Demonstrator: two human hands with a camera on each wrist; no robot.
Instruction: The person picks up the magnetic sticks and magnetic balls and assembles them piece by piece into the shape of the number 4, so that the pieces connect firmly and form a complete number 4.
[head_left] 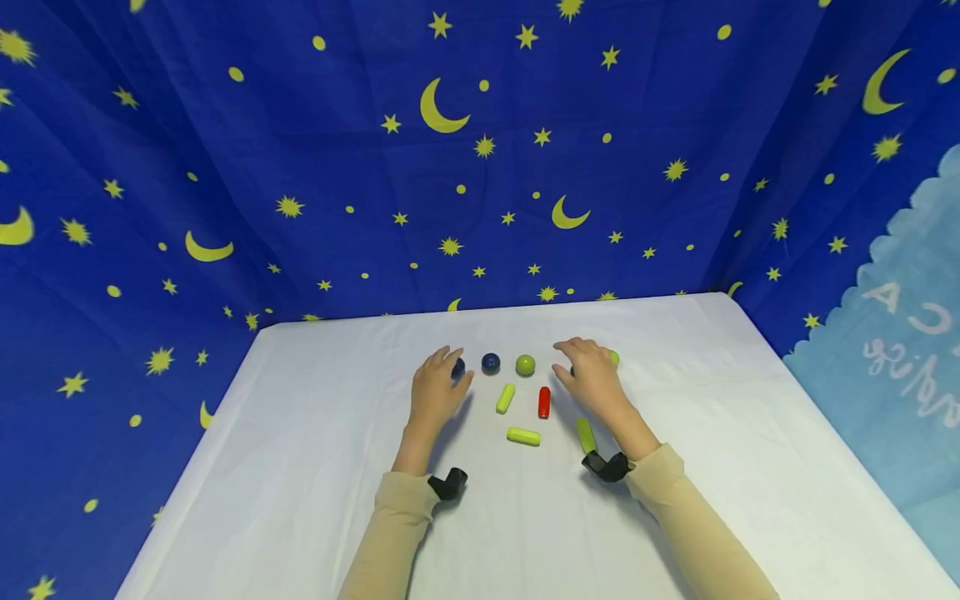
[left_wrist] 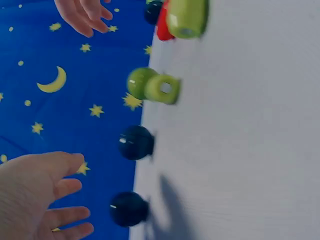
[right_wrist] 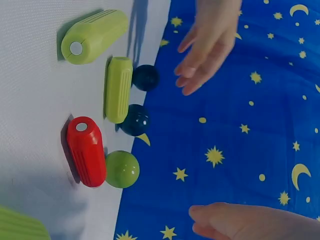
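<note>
Raised above the table, my left hand [head_left: 435,396] has its fingers loosely bent and holds nothing. A dark blue ball [head_left: 458,369] shows partly behind its thumb and fingers; in the left wrist view a gap separates hand [left_wrist: 47,195] and ball [left_wrist: 129,209]. My right hand [head_left: 597,382], also lifted and holding nothing, covers part of another dark ball [head_left: 574,371]. A green ball [head_left: 614,358] peeks out beyond its knuckles. Between the hands stand one more dark blue ball [head_left: 491,363] and a green ball [head_left: 526,365].
Nearer than the balls lie a red ridged rod [head_left: 544,402] and yellow-green rods [head_left: 506,398], one crosswise [head_left: 523,436] and one [head_left: 586,435] by the right wrist's black camera mount [head_left: 606,467]. A white cloth [head_left: 300,467] covers the table; a blue star-patterned curtain [head_left: 360,167] encloses it.
</note>
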